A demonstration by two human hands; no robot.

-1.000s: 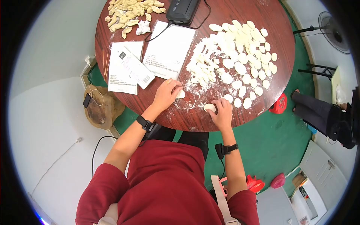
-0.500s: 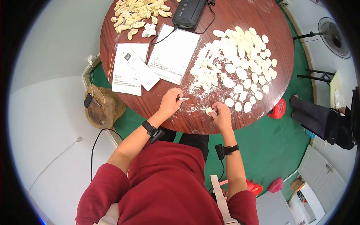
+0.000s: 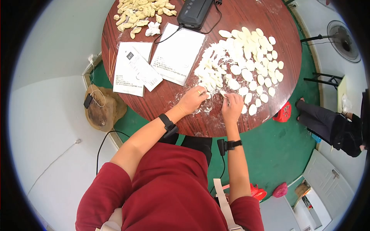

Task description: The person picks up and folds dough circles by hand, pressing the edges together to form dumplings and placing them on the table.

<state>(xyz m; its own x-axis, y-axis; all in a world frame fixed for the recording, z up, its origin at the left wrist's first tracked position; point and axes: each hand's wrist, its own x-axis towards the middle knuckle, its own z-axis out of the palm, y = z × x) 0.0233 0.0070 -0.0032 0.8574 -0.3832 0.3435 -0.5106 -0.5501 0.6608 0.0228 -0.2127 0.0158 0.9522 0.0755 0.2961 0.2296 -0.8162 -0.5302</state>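
My left hand [image 3: 192, 100] is at the near edge of a heap of floured dough pieces [image 3: 210, 75], its fingers closed at a small white piece of dough [image 3: 208, 95]. To its right, my right hand [image 3: 232, 107] pinches a flat dough piece [image 3: 223, 93] between thumb and fingers, just above the floured tabletop. Many flat round and oval dough pieces [image 3: 262, 63] lie beyond and to the right, some overlapping. My fingers partly hide both held pieces.
On the round wooden table [image 3: 154, 106] lie white printed packets [image 3: 133, 82], another packet [image 3: 179, 54], a black corded device [image 3: 194, 13], a crumpled tissue [image 3: 153, 29] and yellowish shaped dough pieces [image 3: 138, 13]. A person [image 3: 323, 119] stands at right, near a fan [image 3: 343, 40].
My left hand has moved right and away from me to the floured heap. My right hand has shifted slightly away from me with its dough piece. The hands are closer together.
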